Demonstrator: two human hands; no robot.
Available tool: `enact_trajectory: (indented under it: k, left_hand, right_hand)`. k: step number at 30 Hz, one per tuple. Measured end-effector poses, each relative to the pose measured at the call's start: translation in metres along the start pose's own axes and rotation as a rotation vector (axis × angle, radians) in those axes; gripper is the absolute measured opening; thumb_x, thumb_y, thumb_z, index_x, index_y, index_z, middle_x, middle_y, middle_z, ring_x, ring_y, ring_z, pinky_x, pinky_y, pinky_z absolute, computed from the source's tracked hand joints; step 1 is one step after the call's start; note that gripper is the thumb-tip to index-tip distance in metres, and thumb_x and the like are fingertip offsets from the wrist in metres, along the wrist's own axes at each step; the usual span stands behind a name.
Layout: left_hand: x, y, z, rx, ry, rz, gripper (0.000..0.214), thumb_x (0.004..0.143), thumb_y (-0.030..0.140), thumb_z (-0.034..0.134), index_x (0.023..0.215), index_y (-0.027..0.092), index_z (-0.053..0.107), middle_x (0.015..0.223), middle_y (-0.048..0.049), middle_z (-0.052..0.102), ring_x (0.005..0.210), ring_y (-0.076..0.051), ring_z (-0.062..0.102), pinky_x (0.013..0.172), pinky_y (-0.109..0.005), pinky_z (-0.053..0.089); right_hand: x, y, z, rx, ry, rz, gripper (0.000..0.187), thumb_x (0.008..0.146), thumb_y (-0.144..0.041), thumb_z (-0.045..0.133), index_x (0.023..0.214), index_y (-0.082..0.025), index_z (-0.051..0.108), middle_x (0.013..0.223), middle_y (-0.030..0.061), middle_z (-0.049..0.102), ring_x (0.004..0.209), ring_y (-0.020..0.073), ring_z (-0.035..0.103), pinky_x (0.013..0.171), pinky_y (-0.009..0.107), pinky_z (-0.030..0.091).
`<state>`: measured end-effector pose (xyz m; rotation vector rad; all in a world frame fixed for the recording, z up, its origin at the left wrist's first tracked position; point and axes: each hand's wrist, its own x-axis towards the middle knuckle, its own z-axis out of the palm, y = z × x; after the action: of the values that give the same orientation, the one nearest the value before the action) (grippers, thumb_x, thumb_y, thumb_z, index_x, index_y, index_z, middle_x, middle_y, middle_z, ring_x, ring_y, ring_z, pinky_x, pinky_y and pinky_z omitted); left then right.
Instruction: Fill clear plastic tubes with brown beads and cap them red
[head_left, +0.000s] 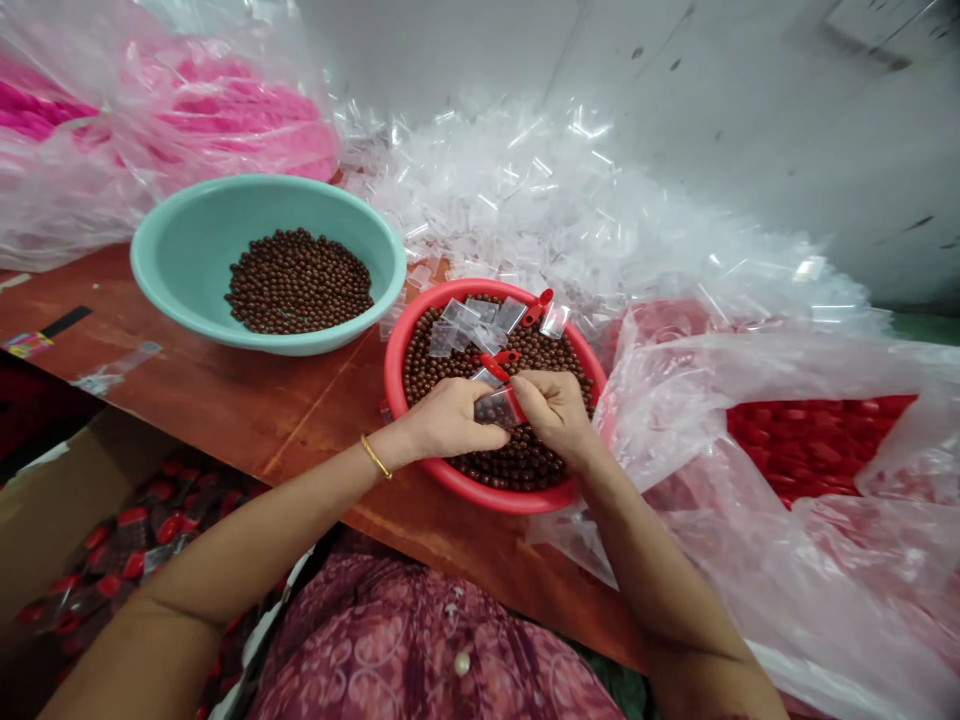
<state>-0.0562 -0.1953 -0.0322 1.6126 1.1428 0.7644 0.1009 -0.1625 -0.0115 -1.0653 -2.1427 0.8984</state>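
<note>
My left hand [448, 420] and my right hand [553, 408] meet over a red bowl [480, 490] full of small brown beads [525, 455]. Both pinch a small clear plastic bag [496, 406] that holds some brown beads, with a red clip at its top. A gold bangle sits on my left wrist. Several empty little clear bags [469, 325] and red clips [537, 306] lie on the beads at the bowl's far side.
A teal bowl [187, 250] with more brown beads stands at the left on the wooden table [247, 410]. A heap of clear bags [540, 200] lies behind. Pink material in plastic is at the far left, red pieces in a plastic sack [817, 440] at the right. A box of filled bags [127, 540] sits below left.
</note>
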Motion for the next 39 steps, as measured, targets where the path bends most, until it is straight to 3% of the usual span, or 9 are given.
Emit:
enact_trajectory:
  k: [10, 19, 23, 26, 28, 31, 33, 36, 39]
  left_hand:
    - [0.004, -0.001, -0.002, -0.177, -0.144, -0.046, 0.015, 0.056, 0.023, 0.052, 0.054, 0.019, 0.038, 0.049, 0.0068, 0.036, 0.044, -0.006, 0.031, 0.041, -0.02, 0.022]
    - [0.003, -0.005, 0.001, -0.199, -0.022, -0.025, 0.011, 0.055, 0.023, 0.053, 0.056, 0.017, 0.044, 0.052, 0.0064, 0.039, 0.048, -0.006, 0.032, 0.044, -0.02, 0.026]
    - [0.002, -0.003, 0.002, -0.111, 0.052, -0.004, 0.012, 0.059, 0.024, 0.056, 0.06, 0.015, 0.048, 0.055, 0.0056, 0.041, 0.052, -0.007, 0.034, 0.047, -0.02, 0.028]
    - [0.002, -0.002, 0.0, -0.097, -0.016, 0.017, 0.017, 0.061, 0.028, 0.062, 0.062, 0.015, 0.051, 0.057, 0.0051, 0.044, 0.055, -0.008, 0.038, 0.05, -0.02, 0.03]
    - [0.002, -0.002, -0.001, -0.108, -0.094, 0.041, 0.024, 0.064, 0.035, 0.065, 0.066, 0.015, 0.054, 0.061, 0.0043, 0.048, 0.058, -0.009, 0.042, 0.054, -0.021, 0.034]
    - [0.002, -0.003, -0.003, -0.103, -0.131, 0.088, 0.03, 0.068, 0.043, 0.065, 0.07, 0.014, 0.056, 0.064, 0.0031, 0.051, 0.061, -0.01, 0.044, 0.056, -0.022, 0.037]
    - [0.002, -0.003, -0.002, -0.132, -0.12, 0.089, 0.032, 0.071, 0.045, 0.063, 0.069, 0.015, 0.053, 0.061, 0.0036, 0.049, 0.057, -0.009, 0.043, 0.053, -0.021, 0.036]
    - [0.002, -0.002, -0.001, -0.276, -0.106, 0.022, 0.037, 0.078, 0.053, 0.052, 0.071, 0.017, 0.046, 0.055, 0.0054, 0.044, 0.046, -0.007, 0.039, 0.044, -0.019, 0.031]
    - [0.002, -0.004, 0.001, -0.388, -0.053, -0.013, 0.04, 0.083, 0.057, 0.043, 0.077, 0.017, 0.046, 0.058, 0.0047, 0.046, 0.045, -0.006, 0.039, 0.041, -0.019, 0.031]
  right_hand:
    - [-0.002, 0.003, 0.005, 0.074, 0.025, -0.012, 0.051, 0.085, -0.051, 0.042, 0.045, -0.021, 0.03, 0.043, -0.0053, 0.026, 0.04, 0.0056, 0.023, 0.041, 0.023, 0.019]
    - [-0.003, 0.003, 0.022, 0.111, 0.149, -0.02, 0.051, 0.087, -0.052, 0.038, 0.048, -0.021, 0.03, 0.045, -0.0051, 0.029, 0.042, 0.0062, 0.025, 0.042, 0.023, 0.023]
    - [0.0, 0.001, 0.013, 0.099, 0.098, 0.023, 0.048, 0.086, -0.052, 0.041, 0.05, -0.02, 0.038, 0.048, -0.0042, 0.035, 0.046, 0.0076, 0.032, 0.046, 0.023, 0.029]
    - [0.012, 0.003, 0.002, 0.221, 0.075, 0.084, 0.043, 0.084, -0.057, 0.042, 0.073, -0.019, 0.058, 0.069, 0.0002, 0.056, 0.061, 0.0115, 0.049, 0.057, 0.025, 0.042]
    - [0.023, 0.003, -0.001, 0.401, -0.032, 0.12, 0.045, 0.082, -0.061, 0.043, 0.091, -0.021, 0.062, 0.088, 0.0029, 0.063, 0.074, 0.0143, 0.057, 0.067, 0.028, 0.048]
    - [0.034, 0.003, -0.003, 0.563, -0.24, 0.139, 0.037, 0.075, -0.056, 0.058, 0.083, -0.02, 0.063, 0.083, 0.003, 0.066, 0.074, 0.0153, 0.06, 0.07, 0.03, 0.05]
    - [0.034, 0.004, -0.005, 0.544, -0.154, 0.105, 0.03, 0.073, -0.049, 0.065, 0.073, -0.019, 0.062, 0.074, 0.0013, 0.065, 0.068, 0.0139, 0.06, 0.068, 0.029, 0.051]
    - [0.02, 0.003, -0.012, 0.353, 0.126, 0.04, 0.026, 0.078, -0.046, 0.062, 0.077, -0.02, 0.062, 0.075, 0.0014, 0.067, 0.069, 0.014, 0.062, 0.071, 0.03, 0.052]
    - [-0.001, 0.0, -0.016, 0.016, 0.131, -0.064, 0.035, 0.082, -0.048, 0.057, 0.101, -0.019, 0.062, 0.098, 0.0076, 0.07, 0.089, 0.0201, 0.065, 0.083, 0.037, 0.052]
